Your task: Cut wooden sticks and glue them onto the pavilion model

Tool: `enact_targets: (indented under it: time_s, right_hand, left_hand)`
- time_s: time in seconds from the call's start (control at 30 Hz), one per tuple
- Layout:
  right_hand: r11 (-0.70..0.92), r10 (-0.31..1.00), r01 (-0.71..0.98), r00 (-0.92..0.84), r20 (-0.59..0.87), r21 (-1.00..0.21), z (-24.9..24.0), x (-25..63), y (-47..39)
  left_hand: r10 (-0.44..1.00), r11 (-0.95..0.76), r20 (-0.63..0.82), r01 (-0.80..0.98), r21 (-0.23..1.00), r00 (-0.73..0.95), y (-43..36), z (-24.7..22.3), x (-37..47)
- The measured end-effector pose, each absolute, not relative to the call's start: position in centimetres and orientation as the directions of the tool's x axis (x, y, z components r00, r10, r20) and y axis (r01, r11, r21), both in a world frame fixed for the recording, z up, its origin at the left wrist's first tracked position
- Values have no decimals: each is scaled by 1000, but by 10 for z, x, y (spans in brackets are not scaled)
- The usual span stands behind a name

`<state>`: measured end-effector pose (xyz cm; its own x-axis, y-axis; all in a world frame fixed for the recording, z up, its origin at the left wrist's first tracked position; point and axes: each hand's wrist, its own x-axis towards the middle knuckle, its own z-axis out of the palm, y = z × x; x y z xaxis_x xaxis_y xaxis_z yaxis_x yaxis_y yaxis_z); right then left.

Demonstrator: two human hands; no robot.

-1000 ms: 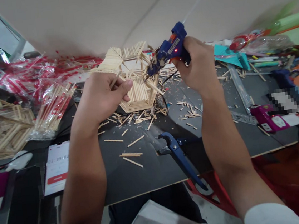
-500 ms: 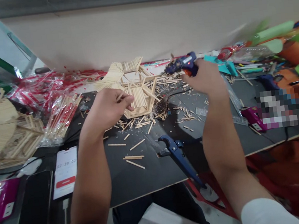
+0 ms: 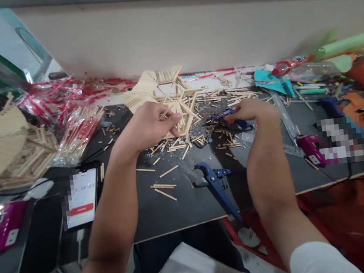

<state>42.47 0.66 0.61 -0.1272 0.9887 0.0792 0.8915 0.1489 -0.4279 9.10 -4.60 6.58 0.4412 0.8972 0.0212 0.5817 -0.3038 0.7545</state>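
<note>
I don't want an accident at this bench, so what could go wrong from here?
Loose stick pieces lie around the blue glue gun at the right hand; if its tip is hot, they might stick or scorch. The handle of the blue cutter overhangs the table's front edge, so an arm could knock it off. The left hand might jar the stick model close by.

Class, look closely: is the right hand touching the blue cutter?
Apart: the head view shows dark tabletop plainly between the right hand and the blue cutter.
</note>
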Motion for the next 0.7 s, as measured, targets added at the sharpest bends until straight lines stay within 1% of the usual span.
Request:
enact_targets:
  time_s: [0.03, 0.07, 0.1, 0.13, 0.17, 0.2, 0.27, 0.33, 0.37, 0.43, 0.57, 0.7]
  right_hand:
    - [-29, 999, 942, 14, -47, -335, 18, 419, 1]
    - [-54, 997, 945, 35, -64, -322, 30, 412, -7]
    - [-20, 1000, 932, 12, -24, -362, 42, 404, -15]
    - [77, 996, 871, -42, 82, -485, 53, 394, -24]
    - [214, 975, 788, -141, 170, -577, 62, 383, -33]
    - [325, 945, 716, -225, 237, -618, 70, 371, -41]
    - [503, 863, 587, -376, 338, -634, 78, 346, -54]
    - [595, 793, 504, -496, 354, -626, 80, 324, -59]
    - [623, 766, 481, -536, 356, -617, 79, 315, -59]
    - [643, 746, 465, -559, 362, -608, 76, 305, -57]
    - [623, 771, 479, -507, 385, -618, 70, 303, -52]
    - [615, 777, 496, -513, 365, -612, 67, 304, -50]
  left_hand:
    - [898, -307, 32, 573, 759, 439, -47, 66, 92]
    - [898, -312, 44, 562, 766, 438, -47, 67, 94]
    - [897, -317, 56, 549, 773, 439, -48, 67, 95]
    - [896, -320, 64, 538, 780, 440, -49, 67, 96]
    - [895, -322, 69, 531, 784, 441, -49, 67, 97]
    - [895, -322, 71, 528, 786, 440, -49, 67, 98]
    - [899, -318, 77, 522, 792, 431, -50, 66, 99]
    - [900, -313, 84, 501, 807, 427, -49, 66, 100]
    - [898, -311, 85, 485, 817, 432, -49, 65, 100]
    - [892, -303, 74, 467, 831, 446, -48, 65, 99]
    - [881, -279, 20, 483, 830, 473, -45, 64, 97]
    - [872, -275, -5, 498, 823, 490, -44, 64, 97]
